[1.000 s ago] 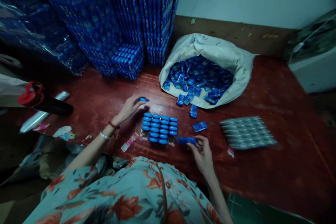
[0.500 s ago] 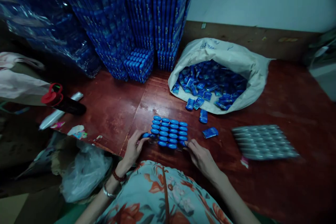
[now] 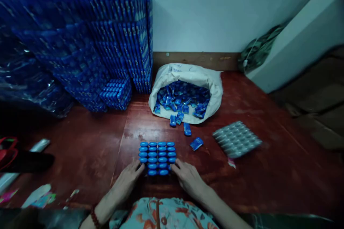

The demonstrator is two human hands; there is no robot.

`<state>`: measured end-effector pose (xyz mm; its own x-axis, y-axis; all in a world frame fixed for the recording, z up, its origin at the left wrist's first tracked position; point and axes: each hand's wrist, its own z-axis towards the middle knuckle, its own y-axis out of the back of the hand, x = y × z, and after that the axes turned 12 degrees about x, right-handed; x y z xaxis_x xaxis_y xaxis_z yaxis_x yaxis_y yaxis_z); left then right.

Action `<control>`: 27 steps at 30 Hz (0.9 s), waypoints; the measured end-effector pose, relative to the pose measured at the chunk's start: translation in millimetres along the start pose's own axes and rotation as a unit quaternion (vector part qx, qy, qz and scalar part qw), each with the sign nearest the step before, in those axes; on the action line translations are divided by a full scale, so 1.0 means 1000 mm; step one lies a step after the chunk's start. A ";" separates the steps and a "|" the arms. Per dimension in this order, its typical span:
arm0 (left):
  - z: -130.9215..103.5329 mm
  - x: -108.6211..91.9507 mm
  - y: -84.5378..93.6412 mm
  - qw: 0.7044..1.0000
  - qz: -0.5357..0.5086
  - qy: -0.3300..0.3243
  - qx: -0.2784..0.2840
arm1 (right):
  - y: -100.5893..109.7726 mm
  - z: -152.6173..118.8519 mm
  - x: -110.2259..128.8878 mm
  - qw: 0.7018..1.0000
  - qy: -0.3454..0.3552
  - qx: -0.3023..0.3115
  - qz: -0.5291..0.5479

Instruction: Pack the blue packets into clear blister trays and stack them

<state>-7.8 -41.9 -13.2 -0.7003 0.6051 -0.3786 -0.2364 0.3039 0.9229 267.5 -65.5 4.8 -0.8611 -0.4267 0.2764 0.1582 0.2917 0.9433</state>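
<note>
head-worn view | faces forward and down | table close below | wall beyond

Glossy blue packs (image 3: 152, 160), four close columns, on reddish table (image 3: 91, 139)

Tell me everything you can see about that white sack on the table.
The white sack lies slumped on the reddish-brown table, close to the brown board along the wall. It looks like pliable woven plastic, creased, with dark handwriting on top. Its wide mouth gapes toward the person, the edge apparently folded back. Many small blue packets lie heaped inside, some near the lower lip.
</note>
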 end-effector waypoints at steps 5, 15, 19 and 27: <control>0.015 0.017 -0.029 0.989 0.035 0.002 -0.145 | -0.033 0.008 -0.007 0.983 -0.035 -0.178 -0.034; 0.091 0.000 0.032 0.974 0.019 0.007 -0.227 | 0.010 0.048 -0.075 0.923 -0.204 -0.296 0.136; 0.168 -0.016 0.061 0.996 -0.018 0.068 -0.053 | 0.035 0.074 -0.097 0.923 -0.370 -0.085 0.062; 0.277 -0.016 0.047 0.987 -0.044 0.119 0.102 | 0.035 0.086 -0.101 0.930 -0.364 -0.005 0.041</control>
<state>178.4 166.5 16.3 -0.8275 0.3861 -0.4076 -0.1805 0.5045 0.8443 318.7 61.2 -5.8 -0.9445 0.2909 0.1525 0.2385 0.2879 0.9275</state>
